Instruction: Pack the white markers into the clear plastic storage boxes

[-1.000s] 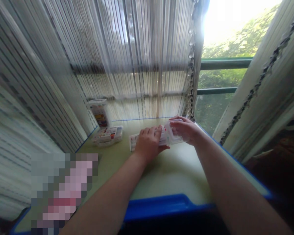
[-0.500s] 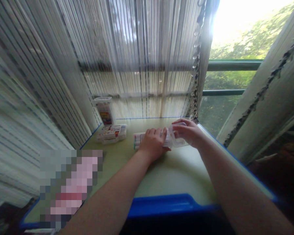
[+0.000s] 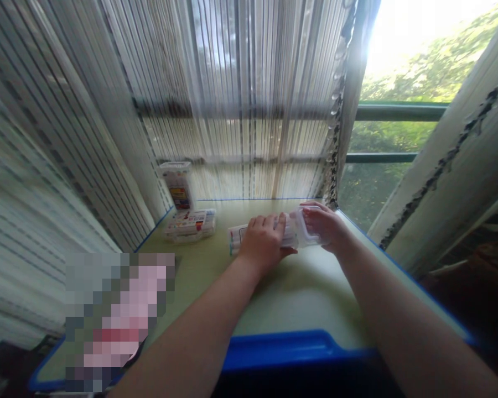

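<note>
A clear plastic box of markers [image 3: 234, 239] lies on its side on the pale tabletop, coloured ends toward the left. My left hand [image 3: 260, 239] is wrapped over its middle, thumb on the near side, and hides much of it. At the right end of the box, my right hand [image 3: 331, 225] grips a translucent plastic lid [image 3: 309, 228] with its fingers behind it. The lid is tilted against the box's right end; whether the two still touch I cannot tell.
Another clear marker box [image 3: 191, 224] lies flat at the table's back left, with an upright one [image 3: 177, 187] behind it. A blurred-out pink patch [image 3: 136, 298] covers the left side. The table has a raised blue front edge [image 3: 280, 348]. Striped curtains [image 3: 240, 83] hang behind.
The lid has turned in my right hand, its broad side now facing me more. The box and both hands sit slightly farther right in view.
</note>
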A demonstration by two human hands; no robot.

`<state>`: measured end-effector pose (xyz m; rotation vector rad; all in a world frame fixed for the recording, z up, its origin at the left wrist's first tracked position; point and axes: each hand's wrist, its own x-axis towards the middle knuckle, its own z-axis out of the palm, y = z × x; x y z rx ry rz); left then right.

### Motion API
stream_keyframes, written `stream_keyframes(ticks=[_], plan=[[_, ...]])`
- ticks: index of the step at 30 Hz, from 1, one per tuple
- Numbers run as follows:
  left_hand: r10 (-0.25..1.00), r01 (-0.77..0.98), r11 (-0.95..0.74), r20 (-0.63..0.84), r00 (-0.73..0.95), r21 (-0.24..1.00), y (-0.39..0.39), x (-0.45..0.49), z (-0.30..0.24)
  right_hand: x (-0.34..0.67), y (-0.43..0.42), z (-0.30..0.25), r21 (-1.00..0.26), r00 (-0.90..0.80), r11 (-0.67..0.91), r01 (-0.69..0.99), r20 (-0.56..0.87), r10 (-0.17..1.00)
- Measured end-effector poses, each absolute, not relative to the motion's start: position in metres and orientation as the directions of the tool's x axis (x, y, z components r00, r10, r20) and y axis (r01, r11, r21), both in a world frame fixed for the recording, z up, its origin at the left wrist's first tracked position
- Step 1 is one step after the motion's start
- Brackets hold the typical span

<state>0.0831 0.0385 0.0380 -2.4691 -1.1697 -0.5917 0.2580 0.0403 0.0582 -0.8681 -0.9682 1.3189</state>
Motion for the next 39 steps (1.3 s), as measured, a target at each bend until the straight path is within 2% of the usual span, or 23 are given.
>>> stream_keyframes(ticks=[6,15,23,28,33,39], plan=[[0.675,0.789,-0.597,0.442,0.591,-0.145,0.041,0.081,0.038,0.263,0.044,0.056,-0.955,-0.070,-0.028,-0.296,-0.008,0.998],[0.625,0.784,-0.609,0.536,0.568,-0.120,0.044,0.080,0.038,0.267,0.044,0.059,-0.919,-0.123,0.012,-0.395,0.066,0.990],[0.564,0.752,-0.649,0.589,0.579,-0.117,0.043,0.081,0.037,0.275,0.043,0.063,-0.909,-0.242,-0.068,-0.412,0.037,0.970],[0.565,0.776,-0.614,0.606,0.560,-0.145,0.042,0.081,0.038,0.279,0.038,0.066,-0.923,-0.361,-0.143,-0.357,-0.005,0.933],[0.595,0.796,-0.584,0.582,0.555,-0.162,0.043,0.079,0.039,0.282,0.038,0.063,-0.955,-0.325,-0.112,-0.276,-0.017,0.946],[0.640,0.819,-0.549,0.546,0.541,-0.168,0.044,0.079,0.038,0.279,0.040,0.061,-0.942,-0.260,-0.173,-0.289,-0.097,0.961]])
